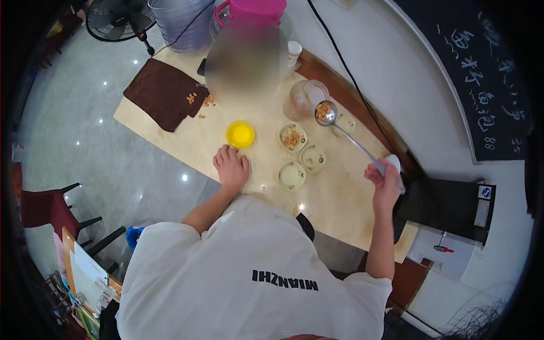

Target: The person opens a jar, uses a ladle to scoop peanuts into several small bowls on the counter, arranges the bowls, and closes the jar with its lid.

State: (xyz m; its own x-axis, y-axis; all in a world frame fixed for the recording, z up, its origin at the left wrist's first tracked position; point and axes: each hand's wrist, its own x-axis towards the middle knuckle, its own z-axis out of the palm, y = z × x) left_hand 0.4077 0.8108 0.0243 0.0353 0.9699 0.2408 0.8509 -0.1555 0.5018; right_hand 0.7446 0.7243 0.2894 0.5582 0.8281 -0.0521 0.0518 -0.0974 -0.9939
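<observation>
My right hand (387, 184) grips the handle of a long metal ladle (358, 143), held over the right part of the table. Its bowl carries small brown pieces that look like peanuts (323, 111), beside a clear jar (299, 101). Flat on the table's near edge, my left hand (231, 170) has its fingers spread, just below a round yellow lid or dish (241, 134). Between the hands, one small patterned bowl (292, 137) contains similar pieces. Two others (313, 158) (292, 175) seem to have nothing in them. The ladle partly covers a fourth bowl (345, 123).
A brown cloth (161, 93) with loose peanuts (208, 101) near it lies on the table's left end. Stacked clear tubs (181, 22), a pink-lidded container (258, 8) and a paper cup (294, 52) stand at the back. A black cable (345, 68) runs along the wall.
</observation>
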